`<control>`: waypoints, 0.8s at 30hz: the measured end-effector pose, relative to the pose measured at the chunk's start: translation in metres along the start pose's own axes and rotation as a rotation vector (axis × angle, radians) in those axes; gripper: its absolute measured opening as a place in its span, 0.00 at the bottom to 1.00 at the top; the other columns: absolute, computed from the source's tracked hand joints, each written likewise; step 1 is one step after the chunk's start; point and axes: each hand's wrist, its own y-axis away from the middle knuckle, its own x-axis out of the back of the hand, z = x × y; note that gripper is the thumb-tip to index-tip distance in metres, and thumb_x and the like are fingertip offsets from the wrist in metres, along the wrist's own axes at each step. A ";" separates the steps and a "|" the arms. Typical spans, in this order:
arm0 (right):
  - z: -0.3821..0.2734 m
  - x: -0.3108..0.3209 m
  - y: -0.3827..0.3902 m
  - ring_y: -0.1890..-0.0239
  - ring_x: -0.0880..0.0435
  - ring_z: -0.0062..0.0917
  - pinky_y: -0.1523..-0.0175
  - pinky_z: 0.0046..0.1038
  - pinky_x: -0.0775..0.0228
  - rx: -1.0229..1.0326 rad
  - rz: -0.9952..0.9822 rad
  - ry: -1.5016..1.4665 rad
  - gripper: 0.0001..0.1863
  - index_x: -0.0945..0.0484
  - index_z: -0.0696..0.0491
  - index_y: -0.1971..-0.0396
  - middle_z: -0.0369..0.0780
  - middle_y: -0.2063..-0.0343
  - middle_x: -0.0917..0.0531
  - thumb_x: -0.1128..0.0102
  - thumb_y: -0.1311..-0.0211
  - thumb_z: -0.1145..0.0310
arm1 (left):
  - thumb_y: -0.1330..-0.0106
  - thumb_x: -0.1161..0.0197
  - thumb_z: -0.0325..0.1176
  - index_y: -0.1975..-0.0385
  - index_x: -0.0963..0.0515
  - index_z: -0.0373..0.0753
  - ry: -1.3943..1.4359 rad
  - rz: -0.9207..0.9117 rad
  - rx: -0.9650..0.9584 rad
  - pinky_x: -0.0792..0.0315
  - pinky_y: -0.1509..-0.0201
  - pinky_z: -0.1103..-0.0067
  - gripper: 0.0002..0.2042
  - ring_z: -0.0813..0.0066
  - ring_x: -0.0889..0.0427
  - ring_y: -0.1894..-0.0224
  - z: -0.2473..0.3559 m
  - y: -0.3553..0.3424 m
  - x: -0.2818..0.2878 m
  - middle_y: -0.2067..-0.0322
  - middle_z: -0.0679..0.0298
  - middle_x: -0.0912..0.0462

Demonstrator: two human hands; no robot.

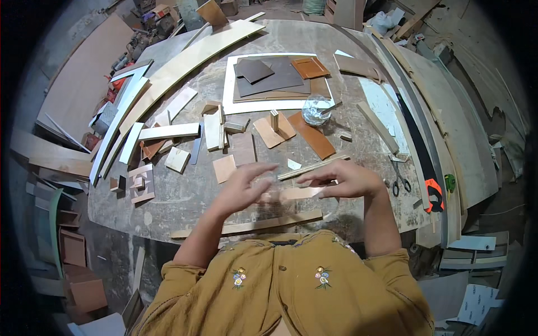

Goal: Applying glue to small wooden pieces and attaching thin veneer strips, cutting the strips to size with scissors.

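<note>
The small pale piece [300,194] is between your hands above the near part of the table [196,208], its long axis running left to right, its left end pointing toward your left hand [244,186]. Your right hand [348,180] grips the right end between thumb and fingers, which partly hide it. Your left fingers are parted, holding nothing; blur obscures their tips and the piece's left end. A wooden strip [263,223] lies nearer you, partly covered by your left forearm.

Held piece [298,194] perhaps matt wood, blurred; table [182,208] rough, scuffed; saw handle [431,183] smooth plastic; shirt [297,280] matt cloth.
</note>
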 end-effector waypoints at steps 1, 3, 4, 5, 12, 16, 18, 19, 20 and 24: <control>0.000 -0.005 -0.008 0.72 0.23 0.16 0.71 0.20 0.29 0.139 0.021 0.025 0.24 0.28 0.52 0.48 0.38 0.68 0.19 0.40 0.48 0.74 | 0.41 0.45 0.40 0.57 0.25 0.34 0.111 -0.060 -0.025 0.31 0.54 0.72 0.18 0.60 0.22 0.58 0.002 -0.002 -0.010 0.59 0.53 0.21; -0.009 -0.007 -0.011 0.66 0.22 0.18 0.62 0.23 0.28 -0.022 0.016 -0.011 0.22 0.27 0.54 0.50 0.39 0.64 0.19 0.39 0.48 0.73 | 0.40 0.43 0.42 0.57 0.26 0.32 0.236 -0.325 0.190 0.30 0.57 0.74 0.19 0.66 0.21 0.63 0.011 -0.005 -0.021 0.63 0.54 0.19; -0.020 -0.007 -0.010 0.64 0.21 0.18 0.59 0.24 0.29 -0.114 0.024 -0.031 0.21 0.27 0.56 0.51 0.39 0.63 0.19 0.39 0.48 0.73 | 0.40 0.41 0.39 0.61 0.26 0.31 0.217 -0.295 0.101 0.30 0.63 0.78 0.16 0.77 0.23 0.70 0.013 -0.009 -0.026 0.70 0.61 0.19; -0.001 -0.010 -0.010 0.65 0.21 0.18 0.61 0.22 0.28 -0.030 0.110 -0.107 0.20 0.26 0.58 0.54 0.39 0.65 0.19 0.39 0.49 0.74 | 0.40 0.40 0.37 0.64 0.26 0.31 0.422 -0.274 0.170 0.31 0.65 0.81 0.14 0.80 0.25 0.70 0.009 -0.010 -0.033 0.73 0.65 0.21; 0.074 0.006 0.051 0.69 0.20 0.26 0.63 0.25 0.28 -0.292 0.997 0.174 0.11 0.21 0.57 0.67 0.41 0.73 0.19 0.38 0.53 0.72 | 0.40 0.40 0.34 0.65 0.26 0.35 0.819 -0.089 0.269 0.32 0.67 0.84 0.10 0.83 0.28 0.71 0.007 -0.012 -0.020 0.73 0.69 0.25; 0.122 -0.010 0.100 0.73 0.21 0.36 0.68 0.31 0.29 -0.407 1.141 0.715 0.10 0.21 0.56 0.72 0.47 0.73 0.20 0.38 0.58 0.71 | 0.40 0.41 0.33 0.62 0.27 0.35 0.871 -0.019 0.264 0.32 0.66 0.83 0.10 0.81 0.26 0.70 0.005 -0.014 -0.012 0.73 0.68 0.25; 0.132 -0.022 0.113 0.70 0.21 0.38 0.66 0.34 0.30 -0.485 1.155 0.630 0.10 0.21 0.56 0.72 0.47 0.74 0.21 0.37 0.58 0.71 | 0.40 0.41 0.33 0.65 0.28 0.36 0.856 -0.010 0.235 0.31 0.64 0.82 0.09 0.81 0.26 0.70 0.004 -0.019 -0.010 0.73 0.68 0.25; 0.131 -0.025 0.112 0.67 0.23 0.39 0.61 0.35 0.31 -0.575 1.112 0.596 0.12 0.21 0.56 0.70 0.47 0.72 0.22 0.36 0.59 0.71 | 0.40 0.41 0.34 0.65 0.28 0.37 0.890 0.007 0.231 0.31 0.63 0.82 0.08 0.81 0.26 0.71 0.007 -0.022 -0.009 0.74 0.68 0.26; 0.130 -0.029 0.114 0.66 0.23 0.40 0.60 0.35 0.32 -0.569 1.089 0.585 0.13 0.21 0.57 0.70 0.48 0.71 0.22 0.36 0.59 0.71 | 0.40 0.42 0.34 0.66 0.28 0.37 0.923 0.024 0.227 0.31 0.63 0.82 0.08 0.81 0.26 0.71 0.011 -0.026 -0.009 0.74 0.68 0.26; 0.145 -0.035 0.128 0.65 0.25 0.44 0.58 0.39 0.34 -0.555 1.069 0.648 0.14 0.23 0.58 0.66 0.48 0.71 0.23 0.37 0.56 0.70 | 0.39 0.43 0.32 0.65 0.29 0.37 0.904 0.029 0.225 0.32 0.62 0.81 0.07 0.80 0.27 0.70 0.028 -0.040 -0.012 0.74 0.67 0.26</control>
